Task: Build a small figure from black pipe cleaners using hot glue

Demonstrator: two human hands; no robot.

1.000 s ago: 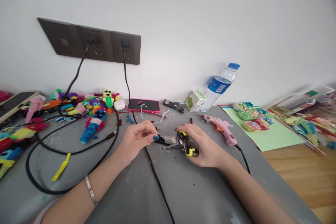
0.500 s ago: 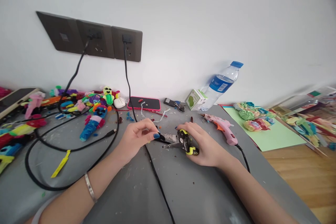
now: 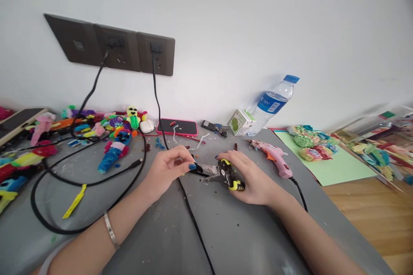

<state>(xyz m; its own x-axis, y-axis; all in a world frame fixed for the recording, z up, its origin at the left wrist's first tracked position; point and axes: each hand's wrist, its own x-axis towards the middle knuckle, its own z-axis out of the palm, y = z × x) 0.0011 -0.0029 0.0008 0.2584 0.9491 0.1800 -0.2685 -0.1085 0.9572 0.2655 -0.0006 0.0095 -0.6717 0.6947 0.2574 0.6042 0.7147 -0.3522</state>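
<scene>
My right hand (image 3: pixel 250 176) is wrapped round a pair of scissors (image 3: pixel 222 172) with yellow and black handles. Their stubby blades, crusted with whitish residue, point left and stand a little apart. My left hand (image 3: pixel 174 165) pinches a small fuzzy black piece, apparently a pipe cleaner (image 3: pixel 195 167), between thumb and fingers just left of the blades. A thin dark strip runs from it toward the gap between the blades; whether they touch it I cannot tell. Part of the black piece is hidden by my fingertips.
Behind my hands lie a phone (image 3: pixel 177 127), a key fob (image 3: pixel 214 128), a small box (image 3: pixel 240 122) and a leaning water bottle (image 3: pixel 272 104). A pink glue gun (image 3: pixel 274 157) rests at right. Black cables (image 3: pixel 190 206) cross the grey table; pipe-cleaner figures (image 3: pixel 118 148) crowd the left.
</scene>
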